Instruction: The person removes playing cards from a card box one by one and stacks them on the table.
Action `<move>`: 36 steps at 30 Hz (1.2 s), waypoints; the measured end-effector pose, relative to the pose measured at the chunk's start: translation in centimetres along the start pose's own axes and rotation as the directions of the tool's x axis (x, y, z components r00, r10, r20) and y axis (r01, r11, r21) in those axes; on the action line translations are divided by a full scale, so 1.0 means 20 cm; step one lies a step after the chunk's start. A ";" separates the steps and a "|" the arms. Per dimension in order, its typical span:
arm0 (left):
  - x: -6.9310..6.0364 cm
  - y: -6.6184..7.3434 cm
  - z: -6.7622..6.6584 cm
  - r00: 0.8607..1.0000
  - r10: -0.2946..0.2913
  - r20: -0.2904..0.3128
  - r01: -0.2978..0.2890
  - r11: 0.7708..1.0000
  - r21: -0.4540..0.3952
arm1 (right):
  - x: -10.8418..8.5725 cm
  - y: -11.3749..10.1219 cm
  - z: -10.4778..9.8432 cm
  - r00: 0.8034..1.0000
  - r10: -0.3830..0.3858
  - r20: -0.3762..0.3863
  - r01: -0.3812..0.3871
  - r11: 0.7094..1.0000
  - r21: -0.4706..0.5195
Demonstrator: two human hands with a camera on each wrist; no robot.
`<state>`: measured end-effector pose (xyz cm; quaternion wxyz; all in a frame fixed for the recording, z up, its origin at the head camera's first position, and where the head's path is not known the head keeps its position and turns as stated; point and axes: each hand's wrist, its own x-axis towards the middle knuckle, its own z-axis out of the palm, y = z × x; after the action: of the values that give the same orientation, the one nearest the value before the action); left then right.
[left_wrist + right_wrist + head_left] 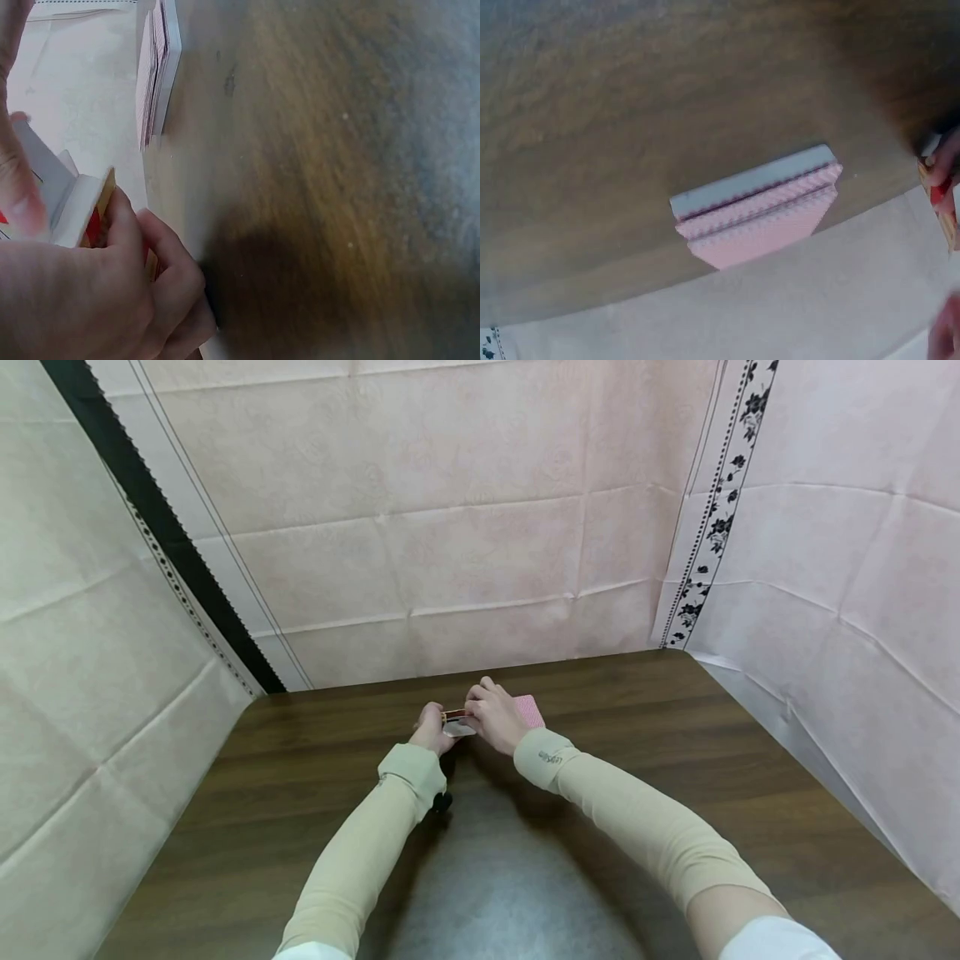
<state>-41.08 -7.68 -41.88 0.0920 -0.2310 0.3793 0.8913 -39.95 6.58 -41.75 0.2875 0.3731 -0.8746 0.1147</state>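
My left hand (pixel 432 727) holds a small playing-card box (pixel 456 716), its fingers curled round the red and gold outside. In the left wrist view the box's white flap (pixel 46 161) stands raised. A thumb of my right hand (pixel 497 714) lies against this flap, with another fingertip showing behind it, so the flap appears pinched between them. Just right of the right hand a deck of cards (pixel 761 217) with pink patterned backs rests on the table, its layers slightly offset. Part of the box is hidden by the fingers.
Both hands are near the far edge of a dark brown wooden table (pixel 315 827). Behind it hangs a pale creased cloth (pixel 480 560), with more cloth along both sides. Something small and black (pixel 442 802) shows beside the left cuff.
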 end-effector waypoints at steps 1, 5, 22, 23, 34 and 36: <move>0.02 0.00 -0.01 1.000 -0.006 0.021 0.007 1.000 -0.011 | 0.00 0.00 0.00 1.000 -0.008 0.004 0.007 1.000 0.016; 0.43 -0.03 -0.14 0.999 -0.012 0.046 0.013 1.000 -0.009 | -0.01 0.01 0.00 0.999 -0.049 0.011 0.048 0.997 0.065; -0.12 0.03 0.05 0.938 0.245 -0.247 -0.258 0.966 -0.024 | -0.01 -0.05 -0.02 0.933 0.270 0.237 -0.337 0.885 0.320; -0.08 0.03 0.03 0.927 0.260 -0.272 -0.272 0.962 -0.008 | -0.01 -0.04 -0.02 0.926 0.251 0.280 -0.336 0.887 0.316; 0.04 0.08 -0.07 0.857 0.310 -0.410 -0.329 0.944 0.027 | -0.09 0.10 -0.01 0.858 0.433 0.276 -0.459 0.888 0.035; 0.04 0.07 -0.07 0.864 0.303 -0.402 -0.319 0.947 0.029 | -0.10 0.13 -0.01 0.824 0.517 0.231 -0.524 0.851 -0.037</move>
<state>-41.82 -9.68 -42.10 -0.1370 -0.3464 0.4052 0.8349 -40.69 9.60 -42.77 0.1360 0.1354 -0.9689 0.1565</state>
